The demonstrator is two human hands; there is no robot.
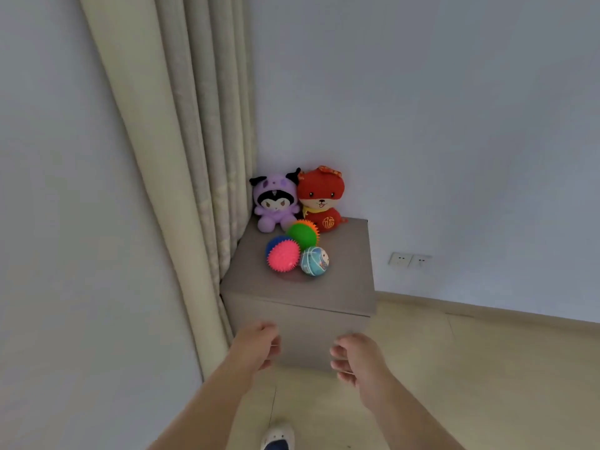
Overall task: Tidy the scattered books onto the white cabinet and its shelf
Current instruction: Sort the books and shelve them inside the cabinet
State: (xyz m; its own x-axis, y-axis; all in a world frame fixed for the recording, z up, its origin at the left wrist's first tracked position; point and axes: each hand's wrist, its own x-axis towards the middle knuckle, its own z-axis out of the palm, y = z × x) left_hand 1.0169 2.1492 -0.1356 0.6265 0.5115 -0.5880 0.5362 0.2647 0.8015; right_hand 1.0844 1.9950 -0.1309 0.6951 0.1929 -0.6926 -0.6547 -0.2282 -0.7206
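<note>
Grey cabinet (253, 280), toys (282, 203) atop, curled hands (256, 347) (357, 358) nearby

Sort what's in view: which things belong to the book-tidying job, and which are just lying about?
Job: left hand, right hand, both empty; cabinet, looking grey here, possibly the target. No books in view.
Lying about: purple plush, red plush, green spiky ball, pink spiky ball, blue spiky ball, printed ball, curtain, wall sockets.

We see a smooth matt cabinet (341, 280), plush cloth toys (276, 203), spiky rubbery-looking balls (283, 255), a cloth curtain (194, 125) at left and a faintly glossy floor (487, 368).
</note>
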